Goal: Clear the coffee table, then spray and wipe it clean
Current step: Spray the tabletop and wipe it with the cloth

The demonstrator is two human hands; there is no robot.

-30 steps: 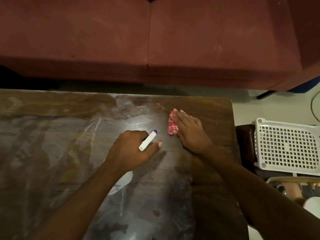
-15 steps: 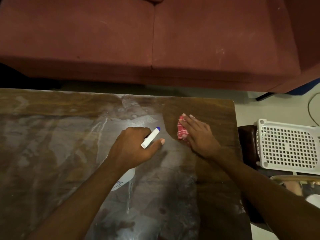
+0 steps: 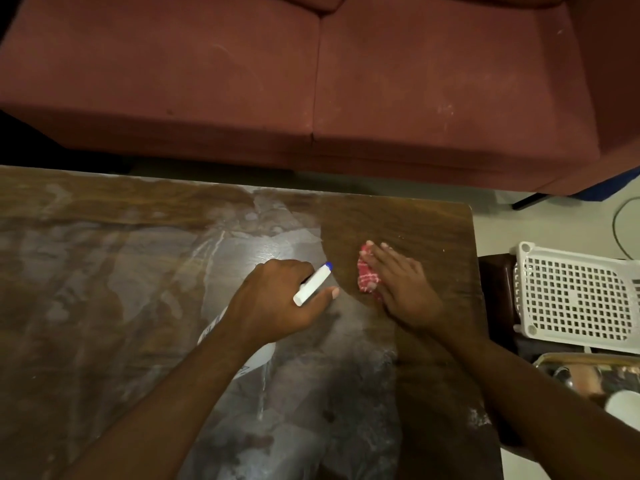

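Note:
The dark wooden coffee table point(image 3: 104, 271) fills the lower left and carries pale wet streaks, with a darker wiped patch near its far right corner. My left hand point(image 3: 273, 303) grips a white spray bottle point(image 3: 313, 284) with a blue nozzle tip pointing up and right; the bottle's body shows under my wrist. My right hand point(image 3: 401, 285) lies flat with straight fingers, pressing a bunched red-and-white checked cloth point(image 3: 367, 275) onto the table near the right edge.
A red sofa point(image 3: 311, 81) runs along the far side of the table. A white plastic basket point(image 3: 575, 296) sits to the right, off the table, above a tray point(image 3: 588, 372) holding objects. A cable lies on the pale floor at the far right.
My right hand has slid the cloth to the right and slightly away, widening the dark wiped patch. My left hand keeps the spray bottle in about the same place.

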